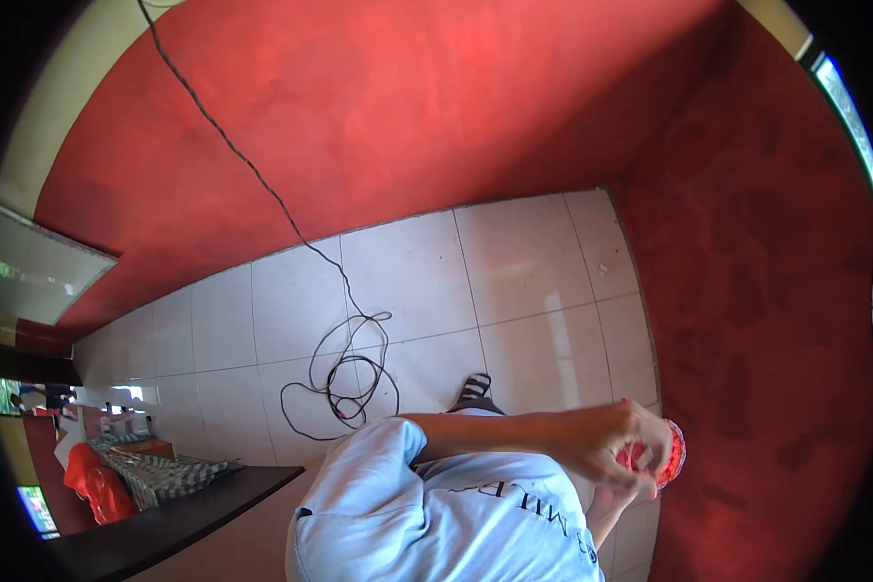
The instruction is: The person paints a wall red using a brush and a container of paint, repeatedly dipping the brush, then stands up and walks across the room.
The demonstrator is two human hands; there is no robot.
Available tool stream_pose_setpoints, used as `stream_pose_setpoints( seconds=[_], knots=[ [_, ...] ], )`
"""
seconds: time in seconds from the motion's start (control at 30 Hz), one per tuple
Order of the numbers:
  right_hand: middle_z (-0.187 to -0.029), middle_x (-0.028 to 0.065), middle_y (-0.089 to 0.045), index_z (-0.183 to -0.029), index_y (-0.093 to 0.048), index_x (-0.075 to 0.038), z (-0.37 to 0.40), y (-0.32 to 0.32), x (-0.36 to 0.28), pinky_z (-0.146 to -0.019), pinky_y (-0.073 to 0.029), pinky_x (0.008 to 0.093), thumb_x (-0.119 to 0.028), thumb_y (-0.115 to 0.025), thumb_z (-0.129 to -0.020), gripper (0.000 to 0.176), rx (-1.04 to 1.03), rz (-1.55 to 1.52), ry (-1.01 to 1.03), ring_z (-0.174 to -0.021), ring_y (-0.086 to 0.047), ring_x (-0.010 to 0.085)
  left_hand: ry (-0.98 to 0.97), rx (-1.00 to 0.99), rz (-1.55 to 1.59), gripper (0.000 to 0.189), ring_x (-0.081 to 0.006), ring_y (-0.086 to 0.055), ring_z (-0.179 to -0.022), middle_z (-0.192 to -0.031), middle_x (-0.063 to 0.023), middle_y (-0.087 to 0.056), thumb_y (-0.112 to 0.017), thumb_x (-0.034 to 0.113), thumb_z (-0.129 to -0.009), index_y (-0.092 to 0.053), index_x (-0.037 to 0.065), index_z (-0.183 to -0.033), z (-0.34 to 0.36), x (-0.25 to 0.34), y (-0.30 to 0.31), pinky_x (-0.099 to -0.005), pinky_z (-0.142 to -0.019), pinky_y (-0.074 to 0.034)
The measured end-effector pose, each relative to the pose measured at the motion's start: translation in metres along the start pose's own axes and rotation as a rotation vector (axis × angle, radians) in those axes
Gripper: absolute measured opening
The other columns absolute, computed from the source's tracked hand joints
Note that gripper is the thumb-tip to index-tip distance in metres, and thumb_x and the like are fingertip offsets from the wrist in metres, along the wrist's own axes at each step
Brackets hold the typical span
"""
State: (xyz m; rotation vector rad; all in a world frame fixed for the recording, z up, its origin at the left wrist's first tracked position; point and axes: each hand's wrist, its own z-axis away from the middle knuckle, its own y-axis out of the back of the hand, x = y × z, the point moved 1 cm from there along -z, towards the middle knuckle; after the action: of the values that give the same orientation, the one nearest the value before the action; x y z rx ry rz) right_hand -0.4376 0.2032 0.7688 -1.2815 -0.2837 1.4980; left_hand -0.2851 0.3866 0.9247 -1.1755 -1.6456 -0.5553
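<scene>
My left hand reaches across my body from the pale blue sleeve and is closed around a small red round object with a patterned rim. My right hand comes up from below, mostly hidden behind the left, with its fingers on the same object. Both hands are at my right side, close to the red wall. My sandalled foot shows on the white floor tiles just ahead.
A black cable runs down the red wall and lies coiled on the tiles ahead to my left. A dark table edge at lower left carries a checkered cloth and a red bag. A window is at upper right.
</scene>
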Motion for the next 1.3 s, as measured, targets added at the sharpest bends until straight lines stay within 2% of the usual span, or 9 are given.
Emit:
stream_pose_setpoints(
  seconds=[0.1,0.13,0.23,0.4,0.5,0.8,0.9,1.0,1.3],
  knots=[
    [-0.122,0.0155,-0.059,-0.13,-0.049,-0.003,-0.01,0.003,0.002,-0.088,-0.055,0.0354,-0.031,-0.061,-0.092,0.049,-0.064,-0.006,-0.006,-0.107,-0.062,0.0251,0.357,0.137,-0.625,0.028,-0.0307,-0.064,-0.088,-0.082,-0.0112,-0.062,-0.07,0.025,-0.081,-0.06,0.002,-0.095,0.028,-0.017,0.022,-0.0428,-0.075,-0.05],
    [-0.122,0.0157,-0.06,-0.13,-0.05,-0.003,-0.013,0.006,0.004,-0.087,-0.055,0.0348,-0.031,-0.062,-0.092,0.049,-0.117,-0.007,-0.034,-0.107,-0.062,0.0253,0.385,0.129,-0.806,0.038,-0.0354,-0.064,-0.091,-0.088,-0.014,-0.064,-0.071,0.029,-0.079,-0.058,0.002,-0.102,0.043,-0.033,0.023,-0.0473,-0.078,-0.05],
    [-0.12,0.0156,-0.061,-0.128,-0.051,-0.002,-0.024,0.003,0.013,-0.084,-0.056,0.0333,-0.029,-0.062,-0.091,0.047,-0.201,0.003,-0.103,-0.105,-0.063,0.0258,0.695,-0.184,-0.94,0.045,-0.0367,-0.065,-0.091,-0.097,-0.0176,-0.065,-0.072,0.032,-0.078,-0.057,0.001,-0.107,0.06,-0.053,0.024,-0.0482,-0.078,-0.051],
    [-0.122,0.0136,-0.059,-0.131,-0.048,-0.003,-0.029,-0.026,0.045,-0.08,-0.057,0.0333,-0.032,-0.061,-0.091,0.051,-0.243,0.115,-0.143,-0.1,-0.065,0.0253,0.475,0.19,-0.839,0.079,-0.0364,-0.066,-0.09,-0.102,-0.0201,-0.065,-0.074,0.036,-0.075,-0.04,-0.003,-0.135,0.08,-0.055,0.014,-0.0465,-0.079,-0.052],
    [-0.123,0.013,-0.059,-0.131,-0.047,-0.003,-0.031,-0.043,0.064,-0.078,-0.057,0.033,-0.032,-0.06,-0.091,0.051,-0.277,0.191,-0.181,-0.1,-0.065,0.0248,0.534,0.21,-0.759,0.084,-0.0363,-0.066,-0.088,-0.103,-0.0199,-0.064,-0.074,0.039,-0.076,-0.037,-0.004,-0.138,0.088,-0.046,0.022,-0.0455,-0.078,-0.053],
    [-0.123,0.013,-0.058,-0.132,-0.047,-0.003,-0.04,-0.071,0.097,-0.079,-0.058,0.0331,-0.03,-0.059,-0.091,0.051,-0.401,0.309,-0.301,-0.101,-0.065,0.0245,0.371,0.53,-0.837,0.086,-0.0364,-0.065,-0.091,-0.103,-0.0194,-0.064,-0.079,0.036,-0.075,-0.033,0.001,-0.139,0.131,-0.054,0.028,-0.0449,-0.078,-0.053],
    [-0.123,0.013,-0.058,-0.132,-0.046,-0.002,-0.037,-0.071,0.104,-0.079,-0.058,0.0332,-0.03,-0.059,-0.091,0.051,-0.401,0.339,-0.311,-0.102,-0.064,0.0245,0.384,0.562,-0.826,0.087,-0.0354,-0.067,-0.084,-0.097,-0.0223,-0.065,-0.08,0.044,-0.07,-0.038,-0.003,-0.129,0.137,-0.052,0.029,-0.0431,-0.072,-0.055],
    [-0.124,0.0131,-0.058,-0.132,-0.046,-0.002,-0.034,-0.068,0.106,-0.079,-0.058,0.0332,-0.03,-0.059,-0.091,0.051,-0.385,0.37,-0.304,-0.102,-0.064,0.0244,0.514,0.536,-0.747,0.084,-0.035,-0.065,-0.097,-0.116,-0.0173,-0.062,-0.08,0.038,-0.073,-0.036,0.007,-0.138,0.142,-0.042,0.03,-0.0432,-0.082,-0.054],
    [-0.124,0.0131,-0.057,-0.132,-0.045,-0.002,-0.028,-0.054,0.101,-0.079,-0.058,0.0333,-0.028,-0.058,-0.09,0.051,-0.26,0.473,-0.222,-0.103,-0.064,0.0241,0.296,0.47,-0.768,0.089,-0.032,-0.064,-0.103,-0.127,-0.0147,-0.056,-0.083,0.032,-0.066,-0.038,0.007,-0.138,0.136,-0.05,0.039,-0.0412,-0.085,-0.054]
  ],
)
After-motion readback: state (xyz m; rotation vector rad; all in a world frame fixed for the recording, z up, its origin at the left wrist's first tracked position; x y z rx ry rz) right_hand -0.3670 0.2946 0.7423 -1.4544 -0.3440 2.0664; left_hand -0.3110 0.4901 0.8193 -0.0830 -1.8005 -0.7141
